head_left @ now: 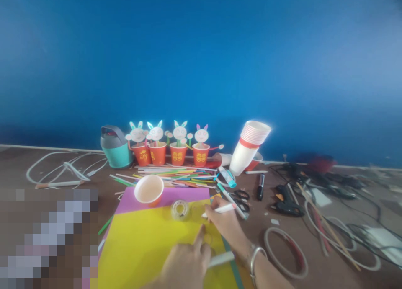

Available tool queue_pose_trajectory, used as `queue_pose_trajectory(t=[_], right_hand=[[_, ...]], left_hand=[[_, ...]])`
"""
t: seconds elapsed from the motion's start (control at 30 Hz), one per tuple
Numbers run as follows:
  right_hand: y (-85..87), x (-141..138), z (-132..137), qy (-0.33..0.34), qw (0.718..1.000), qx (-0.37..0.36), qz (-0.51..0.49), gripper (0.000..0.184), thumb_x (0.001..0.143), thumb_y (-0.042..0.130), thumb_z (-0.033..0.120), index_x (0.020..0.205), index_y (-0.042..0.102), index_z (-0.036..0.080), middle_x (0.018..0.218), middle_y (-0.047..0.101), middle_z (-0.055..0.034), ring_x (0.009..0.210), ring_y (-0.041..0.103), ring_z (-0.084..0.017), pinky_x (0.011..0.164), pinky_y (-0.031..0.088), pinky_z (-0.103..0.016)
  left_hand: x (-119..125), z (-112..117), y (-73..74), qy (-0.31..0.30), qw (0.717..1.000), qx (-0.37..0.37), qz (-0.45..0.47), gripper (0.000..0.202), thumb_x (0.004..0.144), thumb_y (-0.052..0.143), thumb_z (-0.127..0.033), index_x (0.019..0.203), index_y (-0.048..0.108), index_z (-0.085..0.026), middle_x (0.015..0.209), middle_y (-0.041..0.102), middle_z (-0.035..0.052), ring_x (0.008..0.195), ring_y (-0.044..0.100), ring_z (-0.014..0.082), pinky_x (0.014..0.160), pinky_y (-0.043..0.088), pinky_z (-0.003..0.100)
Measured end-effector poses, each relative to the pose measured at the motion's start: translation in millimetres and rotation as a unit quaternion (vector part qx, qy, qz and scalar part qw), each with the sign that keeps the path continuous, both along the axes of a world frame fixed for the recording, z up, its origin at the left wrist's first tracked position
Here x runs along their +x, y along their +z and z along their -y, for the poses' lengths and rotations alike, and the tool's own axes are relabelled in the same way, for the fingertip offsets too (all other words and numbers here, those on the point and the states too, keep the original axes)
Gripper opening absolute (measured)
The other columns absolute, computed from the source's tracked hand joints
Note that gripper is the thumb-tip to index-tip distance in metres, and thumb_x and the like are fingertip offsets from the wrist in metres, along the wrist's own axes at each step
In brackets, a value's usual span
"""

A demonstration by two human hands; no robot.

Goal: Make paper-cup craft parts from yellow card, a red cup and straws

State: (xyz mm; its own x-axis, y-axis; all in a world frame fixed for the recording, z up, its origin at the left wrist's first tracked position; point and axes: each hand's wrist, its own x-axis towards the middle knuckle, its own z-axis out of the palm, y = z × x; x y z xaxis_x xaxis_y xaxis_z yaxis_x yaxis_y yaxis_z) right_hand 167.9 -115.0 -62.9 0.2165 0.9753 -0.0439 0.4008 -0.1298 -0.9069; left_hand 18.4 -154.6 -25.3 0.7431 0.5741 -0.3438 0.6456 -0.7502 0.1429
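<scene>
My right hand (222,220) is closed around a white marker (224,208) with a pinkish end, its tip low over the yellow sheet (141,247). My left hand (188,259) rests on the same sheet, index finger stretched forward and the other fingers curled. From those curled fingers a white stick-like piece (222,259) juts to the right; its other end is hidden. A faint small round outline (207,238) shows beside the index fingertip. Just beyond both hands stands a roll of clear tape (180,209), and a paper cup (149,190) sits behind it.
Red cups with rabbit-faced figures (179,153) line the back beside a teal-and-grey container (117,148). Coloured sticks (176,178) lie before them. To the right are a tilted cup stack (250,146), scissors (241,199), a black marker (261,187), a glue gun (287,203) and cables.
</scene>
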Motion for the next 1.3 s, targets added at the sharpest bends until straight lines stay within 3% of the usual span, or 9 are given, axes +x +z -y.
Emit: queue_pose_trajectory(t=[0.17, 0.3, 0.5, 0.7, 0.9, 1.07, 1.3], right_hand=[[-2.3, 1.0, -0.6, 0.001, 1.000, 0.001, 0.009, 0.021, 0.070, 0.052, 0.027, 0.056, 0.037, 0.025, 0.041, 0.045, 0.0078, 0.048, 0.059, -0.015, 0.044, 0.036, -0.022], [-1.8, 0.4, -0.3, 0.008, 1.000, 0.010, -0.004, 0.023, 0.072, 0.054, 0.030, 0.056, 0.039, 0.024, 0.043, 0.050, 0.0060, 0.052, 0.061, -0.016, 0.047, 0.039, -0.022], [-1.4, 0.7, -0.5, -0.011, 1.000, 0.010, 0.000, 0.023, 0.070, 0.055, 0.028, 0.054, 0.039, 0.024, 0.040, 0.048, 0.0069, 0.040, 0.047, -0.011, 0.042, 0.032, -0.022], [1.0, 5.0, -2.7, -0.063, 0.991, 0.032, -0.112, 0.030, 0.073, 0.058, 0.035, 0.052, 0.040, 0.024, 0.041, 0.048, 0.0057, 0.044, 0.047, -0.012, 0.049, 0.036, -0.024], [6.1, 10.8, -2.4, -0.104, 0.968, 0.059, -0.222, 0.040, 0.075, 0.058, 0.043, 0.049, 0.034, 0.024, 0.040, 0.035, 0.0083, 0.040, 0.030, -0.010, 0.042, 0.025, -0.024], [4.7, 13.5, -2.0, -0.085, 0.974, 0.060, -0.201, 0.035, 0.071, 0.061, 0.038, 0.053, 0.034, 0.024, 0.043, 0.033, 0.0096, 0.042, 0.028, -0.009, 0.043, 0.024, -0.023], [0.7, 4.0, -0.9, -0.038, 0.998, 0.034, -0.030, 0.024, 0.067, 0.057, 0.032, 0.053, 0.038, 0.024, 0.043, 0.039, 0.0087, 0.042, 0.037, -0.010, 0.044, 0.032, -0.023]], left_hand=[[-0.1, -0.1, 0.3, -0.003, 1.000, -0.007, -0.012, 0.038, 0.086, 0.043, -0.017, 0.122, 0.055, -0.017, 0.147, 0.036, 0.0193, 0.075, 0.071, 0.0259, 0.061, 0.058, 0.040], [-0.2, -0.1, -1.1, -0.008, 1.000, -0.013, -0.009, 0.040, 0.086, 0.043, -0.017, 0.124, 0.054, -0.016, 0.148, 0.034, 0.0197, 0.074, 0.071, 0.0273, 0.060, 0.058, 0.042], [-0.1, -0.9, -1.7, -0.004, 1.000, -0.023, -0.007, 0.040, 0.086, 0.040, -0.014, 0.123, 0.054, -0.015, 0.148, 0.033, 0.0208, 0.077, 0.071, 0.0287, 0.062, 0.059, 0.045], [0.1, -1.9, -0.1, -0.005, 0.999, -0.034, -0.005, 0.041, 0.086, 0.041, -0.016, 0.126, 0.053, -0.016, 0.147, 0.034, 0.0222, 0.081, 0.071, 0.0307, 0.063, 0.058, 0.046], [0.4, -2.2, 5.6, 0.000, 0.999, -0.041, -0.012, 0.041, 0.087, 0.039, -0.014, 0.124, 0.055, -0.015, 0.148, 0.033, 0.0201, 0.084, 0.070, 0.0310, 0.063, 0.059, 0.045], [0.3, -1.9, 4.2, 0.001, 0.999, -0.039, -0.009, 0.040, 0.087, 0.040, -0.015, 0.124, 0.055, -0.016, 0.148, 0.034, 0.0195, 0.083, 0.071, 0.0294, 0.064, 0.059, 0.044], [-0.1, -0.9, 0.9, -0.007, 0.999, -0.033, -0.006, 0.043, 0.087, 0.039, -0.015, 0.128, 0.052, -0.014, 0.147, 0.034, 0.0206, 0.087, 0.070, 0.0299, 0.066, 0.059, 0.044]])
